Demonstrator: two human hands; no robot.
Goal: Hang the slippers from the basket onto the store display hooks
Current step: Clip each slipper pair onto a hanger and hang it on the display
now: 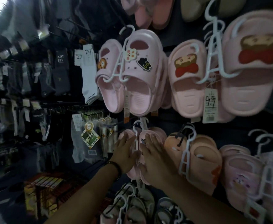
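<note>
Closest in, both forearms come up from the bottom of the frame, and the left one has a dark bead bracelet (116, 167) on it. Both hands are flat and open with straight fingers. The left hand (126, 151) presses on the left shoe and the right hand (155, 159) on the right shoe of a pale pink slippers pair (155, 132) at lower centre. Nothing's gripped, it's just palms on the shoes. My guess is that's to steady the pair so it hangs square.

The white hanger (137, 135) runs up between the hands. It's too dark to tell if its top is fully over a display hook. No basket in view.

Further up the wall, pink clogs with charms (139, 75) and bear slides (187, 78) hang toes up, probably so the fronts face shoppers. Socks (90, 73) fill the upper left.
</note>
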